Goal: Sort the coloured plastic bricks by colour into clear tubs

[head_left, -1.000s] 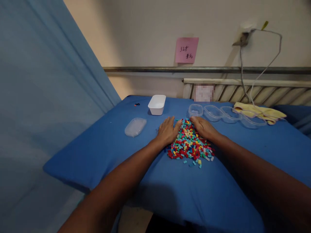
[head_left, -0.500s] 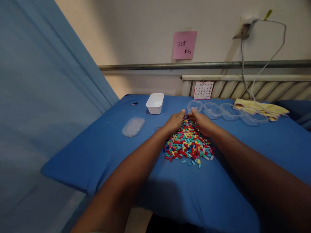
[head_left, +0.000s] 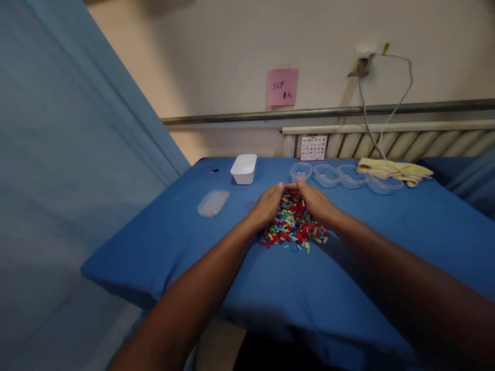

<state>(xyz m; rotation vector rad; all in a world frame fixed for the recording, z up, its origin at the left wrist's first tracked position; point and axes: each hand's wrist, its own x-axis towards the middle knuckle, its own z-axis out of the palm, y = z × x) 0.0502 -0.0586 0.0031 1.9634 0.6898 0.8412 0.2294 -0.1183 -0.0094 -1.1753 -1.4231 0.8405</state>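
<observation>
A heap of small toy building bricks [head_left: 292, 221] in red, light blue, green, yellow and white lies on the blue-covered table [head_left: 185, 257]. My left hand [head_left: 269, 203] cups the heap's far left side, with its fingers stretched out along the bricks. On the far right side my right hand [head_left: 314, 201] curves around the bricks, fingers extended. The fingertips of both hands come together or nearly so behind the heap. Neither hand grips a brick that I can make out. A few loose bricks lie along the near edge of the heap.
Left of the heap are a white tub [head_left: 244, 170] and a clear plastic lid [head_left: 213, 203]. Several clear containers [head_left: 327, 176] line the back, beside a yellow cloth [head_left: 394, 170]. Small black and orange pieces [head_left: 214, 170] lie at the far left. A small picture card [head_left: 313, 148] leans at the radiator.
My hands have closed in around the far side of the heap, fingertips nearer each other, and the heap looks more gathered. The camera view has shifted somewhat.
</observation>
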